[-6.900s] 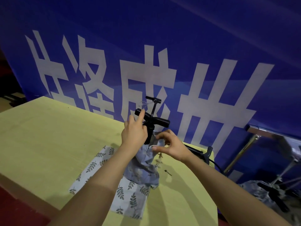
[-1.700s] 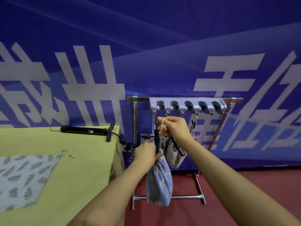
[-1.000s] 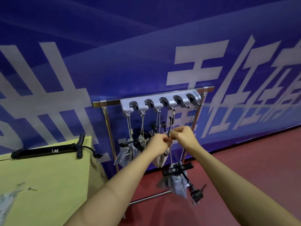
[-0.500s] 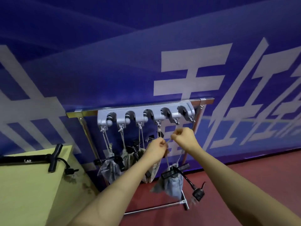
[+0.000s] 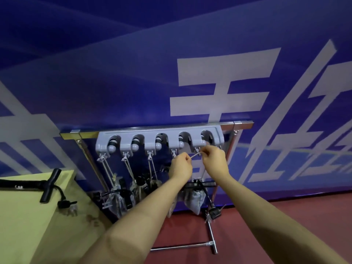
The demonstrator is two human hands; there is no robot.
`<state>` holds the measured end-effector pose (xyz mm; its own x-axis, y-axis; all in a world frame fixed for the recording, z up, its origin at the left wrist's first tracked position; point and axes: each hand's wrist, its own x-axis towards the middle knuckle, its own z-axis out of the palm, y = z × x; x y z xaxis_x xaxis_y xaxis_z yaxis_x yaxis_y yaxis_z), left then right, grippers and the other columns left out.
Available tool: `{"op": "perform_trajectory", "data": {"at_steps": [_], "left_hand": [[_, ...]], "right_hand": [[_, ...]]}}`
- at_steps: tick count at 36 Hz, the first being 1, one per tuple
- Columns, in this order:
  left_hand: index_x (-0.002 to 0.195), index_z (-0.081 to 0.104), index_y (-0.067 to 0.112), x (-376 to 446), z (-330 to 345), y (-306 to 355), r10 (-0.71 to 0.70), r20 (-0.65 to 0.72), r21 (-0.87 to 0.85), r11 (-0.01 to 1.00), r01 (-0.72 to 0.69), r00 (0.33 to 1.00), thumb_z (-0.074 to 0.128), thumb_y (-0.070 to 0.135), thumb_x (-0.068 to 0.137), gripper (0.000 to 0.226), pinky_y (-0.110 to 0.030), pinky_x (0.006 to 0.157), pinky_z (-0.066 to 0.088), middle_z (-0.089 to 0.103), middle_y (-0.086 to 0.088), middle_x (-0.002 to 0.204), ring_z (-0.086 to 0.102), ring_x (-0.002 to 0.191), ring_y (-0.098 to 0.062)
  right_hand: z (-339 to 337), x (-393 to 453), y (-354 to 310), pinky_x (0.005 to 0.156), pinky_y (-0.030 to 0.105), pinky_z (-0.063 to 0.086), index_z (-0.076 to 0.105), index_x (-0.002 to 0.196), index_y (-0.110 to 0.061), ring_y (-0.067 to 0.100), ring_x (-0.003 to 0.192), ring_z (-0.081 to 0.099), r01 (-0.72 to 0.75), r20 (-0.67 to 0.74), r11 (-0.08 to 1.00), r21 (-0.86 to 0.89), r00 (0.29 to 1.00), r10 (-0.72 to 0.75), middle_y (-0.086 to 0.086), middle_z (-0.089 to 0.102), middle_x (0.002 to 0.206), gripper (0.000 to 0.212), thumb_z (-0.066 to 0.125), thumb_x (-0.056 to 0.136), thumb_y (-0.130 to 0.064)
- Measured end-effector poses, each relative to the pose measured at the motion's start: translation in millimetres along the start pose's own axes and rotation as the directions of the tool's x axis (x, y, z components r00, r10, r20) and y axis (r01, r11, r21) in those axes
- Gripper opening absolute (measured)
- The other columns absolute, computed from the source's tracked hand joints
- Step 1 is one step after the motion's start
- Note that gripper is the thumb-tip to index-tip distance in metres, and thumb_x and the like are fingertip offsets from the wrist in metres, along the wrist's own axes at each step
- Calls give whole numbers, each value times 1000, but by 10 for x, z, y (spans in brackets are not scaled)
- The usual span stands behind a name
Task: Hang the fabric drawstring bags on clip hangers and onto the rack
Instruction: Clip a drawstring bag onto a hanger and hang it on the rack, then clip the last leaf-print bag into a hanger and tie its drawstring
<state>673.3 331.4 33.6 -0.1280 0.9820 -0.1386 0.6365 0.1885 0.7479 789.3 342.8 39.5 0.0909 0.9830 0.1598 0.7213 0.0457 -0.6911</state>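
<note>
Against blue banner wall, we pinch the drawstring between left hand and right hand; the bag looks light and limp, so the cord is our hold.

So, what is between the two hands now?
A short stretch of pale cord runs between the left hand and right hand, seen in the head view.

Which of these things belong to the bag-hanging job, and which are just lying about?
In the job: cord stretched between left hand and right hand; blue bag on its clip hanger; grey hook rack.

Lying about: black pump on the yellow table.
</note>
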Motion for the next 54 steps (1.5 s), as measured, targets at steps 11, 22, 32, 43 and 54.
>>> {"op": "perform_trajectory", "data": {"at_steps": [11,22,32,43,54], "left_hand": [[81,51,12,-3,-40,-102,55,115,67,996,-63,992,43,10,93,15,-41,72,50,62,-15,88,59,82,-34],[90,56,16,-202,-569,-341,96,-40,21,995,-96,995,45,17,93,11,-43,73,54,65,-7,87,63,77,-25],[88,57,13,-438,-1641,-1013,13,-250,11,1000,-10,968,47,17,93,12,-48,74,54,66,-10,83,62,78,-29],[83,56,17,-848,-2880,-2501,-156,-359,-45,988,149,920,48,18,92,12,-40,75,53,66,-10,82,63,82,-31],[95,61,8,-1404,-4082,-4245,-331,-331,-52,941,333,883,46,11,90,16,-36,78,50,66,-13,95,61,90,-32]], "right_hand": [[125,-109,-5,47,28,23,50,88,-10,27,67,45,-129,44,984,-124,990,136,9,56,87,9,44,94,-13],[289,-442,-408,58,32,39,54,94,-10,24,73,54,4,145,1000,-20,989,-1,3,57,82,13,47,95,-20],[864,-547,-1351,57,39,41,52,89,-12,26,63,52,189,290,980,65,936,-200,5,56,74,13,47,96,-22],[2168,-1130,-2604,62,42,48,55,88,-15,24,68,57,254,438,961,111,855,-277,-1,57,70,14,46,96,-23],[3869,-2007,-3854,70,40,50,62,90,-12,27,78,60,257,586,957,135,758,-286,3,61,78,17,47,91,-19]]}}
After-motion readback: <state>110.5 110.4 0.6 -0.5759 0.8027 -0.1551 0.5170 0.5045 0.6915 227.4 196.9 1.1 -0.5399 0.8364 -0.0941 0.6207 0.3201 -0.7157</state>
